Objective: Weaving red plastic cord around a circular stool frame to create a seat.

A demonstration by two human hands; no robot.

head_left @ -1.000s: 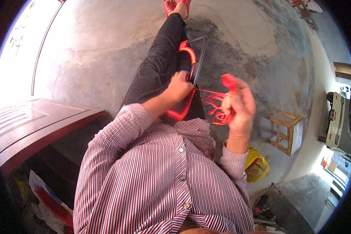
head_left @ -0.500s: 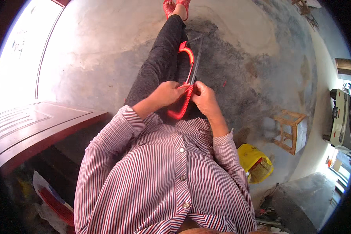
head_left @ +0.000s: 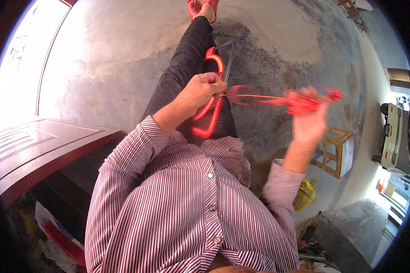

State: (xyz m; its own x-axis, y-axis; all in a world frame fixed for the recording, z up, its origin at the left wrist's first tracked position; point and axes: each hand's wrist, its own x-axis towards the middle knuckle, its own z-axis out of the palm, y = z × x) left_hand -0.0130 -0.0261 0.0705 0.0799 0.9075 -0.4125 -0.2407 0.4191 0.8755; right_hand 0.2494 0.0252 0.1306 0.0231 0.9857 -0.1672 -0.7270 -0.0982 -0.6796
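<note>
A thin grey metal frame [head_left: 231,57] rests over my dark-trousered legs. Its near side is tightly coiled with red cord [head_left: 215,116], and a smooth red-orange curved band [head_left: 220,63] runs along its left. My left hand [head_left: 199,93] is closed in a pinch on the frame where the coiling ends; its fingertips hide the exact contact. Out to the right, my right hand [head_left: 310,125], blurred by motion, grips a loose bundle of red cord [head_left: 299,104]. A taut red strand [head_left: 257,96] stretches from the bundle to the frame beside my left fingers.
At right stands a small wooden stool [head_left: 338,152] on the grey concrete floor. A yellow bag [head_left: 305,195] sits by my right elbow, partly hidden by the sleeve. To the left is a brown panelled wooden surface [head_left: 54,145]. My feet in red shoes [head_left: 202,9] are crossed ahead.
My right hand has swung from the frame far out to the right, drawing the red cord taut. The left hand has shifted slightly up and right, still at the frame.
</note>
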